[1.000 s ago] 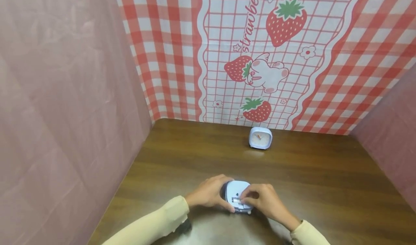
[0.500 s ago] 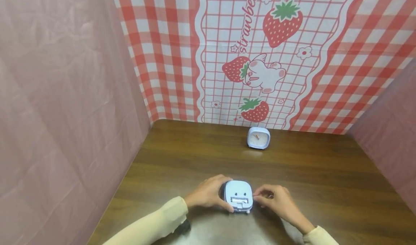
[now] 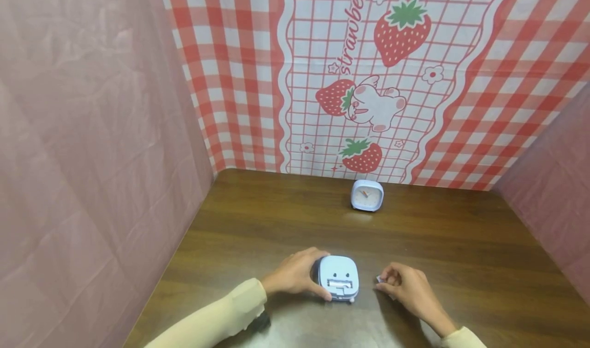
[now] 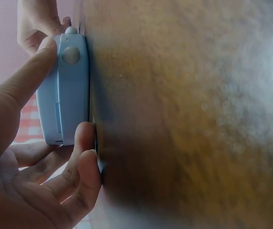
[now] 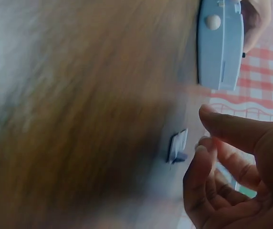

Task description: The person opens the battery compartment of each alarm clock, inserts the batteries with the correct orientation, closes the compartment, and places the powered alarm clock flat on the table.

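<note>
A pale blue alarm clock (image 3: 338,271) lies back up, its battery compartment (image 3: 340,285) uncovered with something whitish inside. Two small round feet show on its side in the left wrist view. My left hand (image 3: 297,273) grips the clock's left side, thumb at the near edge and fingers round the far edge. To the right, my right hand (image 3: 407,286) is low over the table, fingers loosely bent. In the right wrist view its thumb and fingertips stand apart, with a small whitish piece (image 5: 178,145), like a battery cover, on the table just below them.
A second pale blue clock (image 3: 366,196) stands upright at the back of the brown wooden table (image 3: 267,209). Behind it hangs a strawberry-patterned checked cloth (image 3: 249,81). Pink cloth (image 3: 101,158) bounds the left side, with more pink cloth (image 3: 553,184) on the right.
My right hand has moved from the clock's battery compartment out to the right, and the compartment has come uncovered. The thumb and fingertips now stand apart. My left hand keeps its grip.
</note>
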The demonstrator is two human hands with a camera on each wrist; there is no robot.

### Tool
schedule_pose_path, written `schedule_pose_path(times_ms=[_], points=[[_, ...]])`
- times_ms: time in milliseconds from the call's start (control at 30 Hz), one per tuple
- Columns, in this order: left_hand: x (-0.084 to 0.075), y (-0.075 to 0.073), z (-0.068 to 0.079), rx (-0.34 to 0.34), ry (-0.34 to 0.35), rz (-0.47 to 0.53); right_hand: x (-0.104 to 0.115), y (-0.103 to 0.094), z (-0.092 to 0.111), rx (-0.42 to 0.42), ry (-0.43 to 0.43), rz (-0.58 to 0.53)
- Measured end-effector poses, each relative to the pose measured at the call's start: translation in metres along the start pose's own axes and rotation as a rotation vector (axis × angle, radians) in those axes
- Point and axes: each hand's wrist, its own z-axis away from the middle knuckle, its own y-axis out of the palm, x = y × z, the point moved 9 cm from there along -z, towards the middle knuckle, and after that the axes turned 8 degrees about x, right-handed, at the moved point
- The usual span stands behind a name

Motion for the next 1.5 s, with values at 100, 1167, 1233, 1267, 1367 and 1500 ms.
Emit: schedule_pose_path(times_ms=[100, 1167, 1233, 1267, 1367, 1500], points=[[-0.001, 0.0, 0.0, 0.001, 0.001, 0.001, -0.004, -0.001, 0.001, -0.004, 0.008, 0.042], [0.0, 0.001, -0.002, 0.008, -0.009, 0.011, -0.026, -0.019, 0.008, -0.035, 0.017, 0.105], [0.001, 0.001, -0.002, 0.01, -0.011, 0.012, -0.027, -0.021, 0.008, -0.031, 0.016, 0.091], [0.0, 0.001, -0.001, 0.01, -0.011, 0.012, -0.028, -0.021, 0.008, -0.022, 0.019, 0.08], [0.0, 0.001, -0.001, 0.01, -0.01, 0.013, -0.032, -0.021, 0.008, 0.008, 0.034, 0.056], [0.0, 0.001, -0.001, 0.008, -0.008, 0.008, -0.036, -0.023, 0.007, 0.027, 0.042, 0.082]])
